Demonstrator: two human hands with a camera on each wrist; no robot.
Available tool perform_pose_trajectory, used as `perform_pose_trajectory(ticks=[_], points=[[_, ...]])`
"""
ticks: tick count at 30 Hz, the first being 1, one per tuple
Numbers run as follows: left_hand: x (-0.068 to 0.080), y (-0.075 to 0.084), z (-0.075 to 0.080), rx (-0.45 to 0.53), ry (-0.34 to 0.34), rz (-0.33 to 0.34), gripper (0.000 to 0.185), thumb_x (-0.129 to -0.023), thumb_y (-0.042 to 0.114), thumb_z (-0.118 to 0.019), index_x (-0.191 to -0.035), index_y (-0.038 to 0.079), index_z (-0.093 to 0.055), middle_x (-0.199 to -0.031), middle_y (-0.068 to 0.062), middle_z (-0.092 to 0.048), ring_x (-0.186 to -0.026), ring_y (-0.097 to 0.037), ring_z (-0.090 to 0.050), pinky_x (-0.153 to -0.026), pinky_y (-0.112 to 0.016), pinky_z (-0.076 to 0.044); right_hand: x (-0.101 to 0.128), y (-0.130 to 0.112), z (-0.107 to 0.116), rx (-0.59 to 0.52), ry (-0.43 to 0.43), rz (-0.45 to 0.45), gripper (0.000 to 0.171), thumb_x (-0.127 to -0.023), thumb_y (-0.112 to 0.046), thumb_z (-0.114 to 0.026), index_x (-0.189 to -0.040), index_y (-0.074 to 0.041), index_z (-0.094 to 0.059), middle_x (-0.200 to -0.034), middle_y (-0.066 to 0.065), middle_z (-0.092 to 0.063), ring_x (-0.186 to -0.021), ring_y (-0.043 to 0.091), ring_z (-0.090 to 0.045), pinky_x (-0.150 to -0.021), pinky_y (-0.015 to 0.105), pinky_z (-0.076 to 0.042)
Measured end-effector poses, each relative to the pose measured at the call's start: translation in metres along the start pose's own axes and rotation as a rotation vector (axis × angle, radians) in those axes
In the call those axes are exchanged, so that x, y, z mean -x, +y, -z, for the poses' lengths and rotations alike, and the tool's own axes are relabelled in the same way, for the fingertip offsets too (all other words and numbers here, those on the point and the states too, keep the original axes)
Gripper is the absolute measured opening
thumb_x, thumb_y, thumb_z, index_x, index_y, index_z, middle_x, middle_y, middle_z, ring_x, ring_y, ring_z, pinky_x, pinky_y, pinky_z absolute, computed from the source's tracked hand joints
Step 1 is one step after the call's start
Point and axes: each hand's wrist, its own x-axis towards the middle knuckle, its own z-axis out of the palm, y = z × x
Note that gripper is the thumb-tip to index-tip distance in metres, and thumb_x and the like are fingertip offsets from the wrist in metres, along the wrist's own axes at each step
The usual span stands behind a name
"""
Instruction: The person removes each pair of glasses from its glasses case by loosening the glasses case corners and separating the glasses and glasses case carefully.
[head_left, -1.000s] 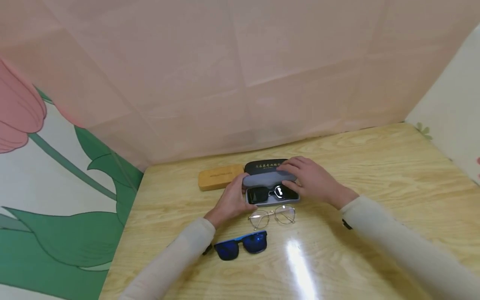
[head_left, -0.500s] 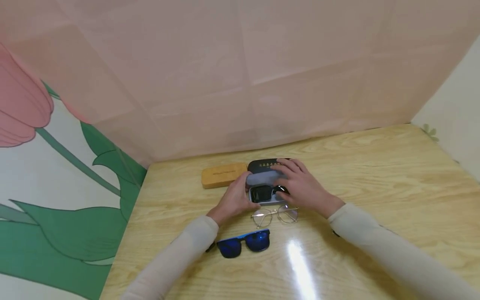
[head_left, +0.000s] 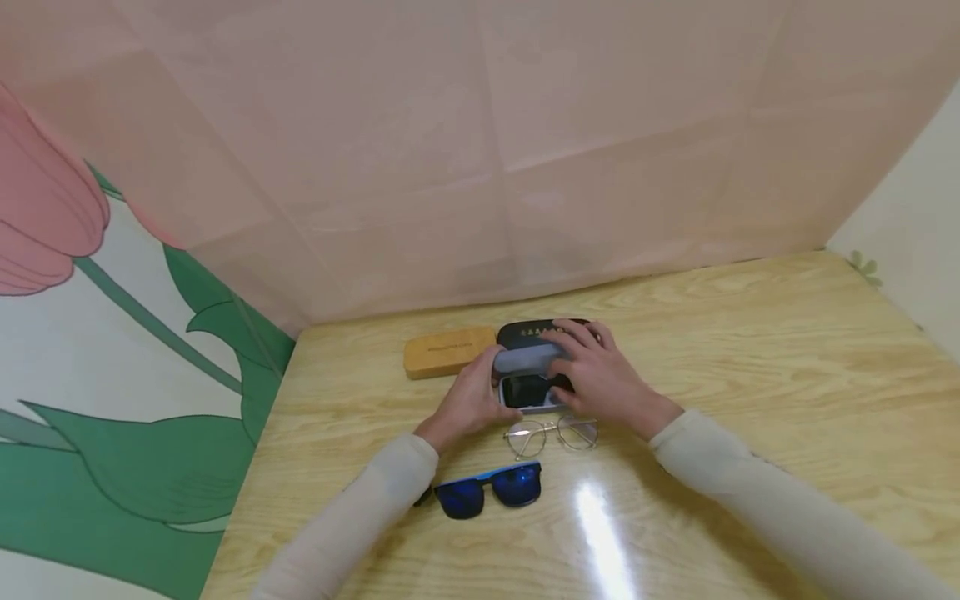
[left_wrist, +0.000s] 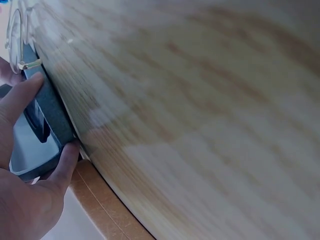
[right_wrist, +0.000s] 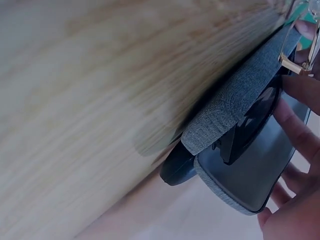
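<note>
A grey glasses case (head_left: 523, 360) lies with its lid raised on the wooden table. Inside it sit black sunglasses (head_left: 525, 390), partly hidden by my right hand (head_left: 609, 375). That hand's thumb and index finger pinch the sunglasses near the middle, while its other fingers reach behind the lid in the right wrist view. My left hand (head_left: 471, 398) holds the case's left end, thumb at the front rim (left_wrist: 52, 107). Just in front of the case are thin-framed clear glasses (head_left: 552, 426). Nearer still lie blue-lensed sunglasses (head_left: 517, 486).
Behind the grey case stands a black glasses case (head_left: 517, 335) with gold lettering. To its left is a tan glasses case (head_left: 444, 352). A pink cloth (head_left: 390, 167) hangs along the table's back edge.
My right hand has moved left and down from the lid's right end onto the black sunglasses. The left hand keeps its hold on the case.
</note>
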Motion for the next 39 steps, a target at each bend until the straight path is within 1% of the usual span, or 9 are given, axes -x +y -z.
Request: perform_pose_trajectory(ticks=[9, 14, 18, 24, 30, 35, 39], points=[[0.002, 0.000, 0.000, -0.014, 0.000, 0.005, 0.099, -0.065, 0.027, -0.095, -0.145, 0.014, -0.038, -0.128, -0.006, -0.059, -0.104, -0.018, -0.061, -0.090, -0.030, -0.054, -0.001, -0.010, -0.002, 0.014, 0.035, -0.037, 0.017, -0.073, -0.032, -0.082, -0.080, -0.019, -0.074, -0.141, 0.009, -0.057, -0.142, 0.033, -0.036, -0.109, 0.057, -0.030], [0.005, -0.001, -0.002, 0.004, -0.006, 0.011, 0.100, -0.065, 0.026, -0.095, -0.145, 0.013, -0.038, -0.129, -0.006, -0.059, -0.105, -0.018, -0.061, -0.091, -0.030, -0.054, -0.001, -0.015, -0.001, 0.010, 0.072, -0.026, 0.012, -0.073, -0.028, -0.079, -0.079, -0.018, -0.077, -0.139, 0.007, -0.060, -0.141, 0.033, -0.038, -0.108, 0.056, -0.032], [0.005, -0.001, -0.002, 0.022, -0.006, 0.010, 0.098, -0.065, 0.024, -0.095, -0.144, 0.014, -0.038, -0.129, -0.005, -0.059, -0.107, -0.018, -0.061, -0.092, -0.030, -0.054, -0.001, -0.016, 0.000, 0.024, 0.104, -0.022, 0.011, -0.073, -0.027, -0.078, -0.079, -0.017, -0.078, -0.137, 0.006, -0.061, -0.141, 0.032, -0.039, -0.109, 0.056, -0.034], [0.003, 0.000, -0.002, 0.048, 0.001, 0.000, 0.095, -0.063, 0.021, -0.096, -0.141, 0.018, -0.041, -0.126, -0.001, -0.059, -0.107, -0.016, -0.061, -0.093, -0.031, -0.054, 0.000, -0.012, 0.003, 0.010, 0.154, -0.052, 0.011, -0.072, -0.026, -0.076, -0.078, -0.017, -0.078, -0.136, 0.007, -0.060, -0.139, 0.032, -0.040, -0.108, 0.055, -0.034], [0.003, -0.001, -0.001, 0.046, 0.010, -0.009, 0.093, -0.062, 0.020, -0.096, -0.138, 0.019, -0.043, -0.122, 0.001, -0.060, -0.104, -0.014, -0.060, -0.092, -0.031, -0.054, 0.004, -0.011, 0.007, -0.012, 0.180, -0.064, 0.012, -0.075, -0.026, -0.075, -0.082, -0.016, -0.078, -0.135, 0.009, -0.061, -0.138, 0.032, -0.043, -0.107, 0.056, -0.035], [0.003, -0.002, -0.001, 0.047, 0.011, -0.014, 0.093, -0.061, 0.020, -0.097, -0.137, 0.019, -0.043, -0.122, 0.001, -0.060, -0.104, -0.014, -0.060, -0.092, -0.031, -0.054, 0.009, -0.011, 0.010, -0.030, 0.205, -0.063, 0.013, -0.078, -0.027, -0.077, -0.086, -0.016, -0.077, -0.135, 0.011, -0.063, -0.135, 0.032, -0.048, -0.108, 0.055, -0.037], [0.002, -0.003, -0.002, 0.043, 0.015, -0.023, 0.094, -0.060, 0.021, -0.097, -0.137, 0.019, -0.043, -0.122, 0.001, -0.060, -0.103, -0.015, -0.059, -0.091, -0.031, -0.054, 0.012, -0.011, 0.012, -0.051, 0.241, -0.046, 0.014, -0.079, -0.026, -0.078, -0.089, -0.016, -0.076, -0.135, 0.012, -0.064, -0.132, 0.031, -0.052, -0.107, 0.053, -0.040]])
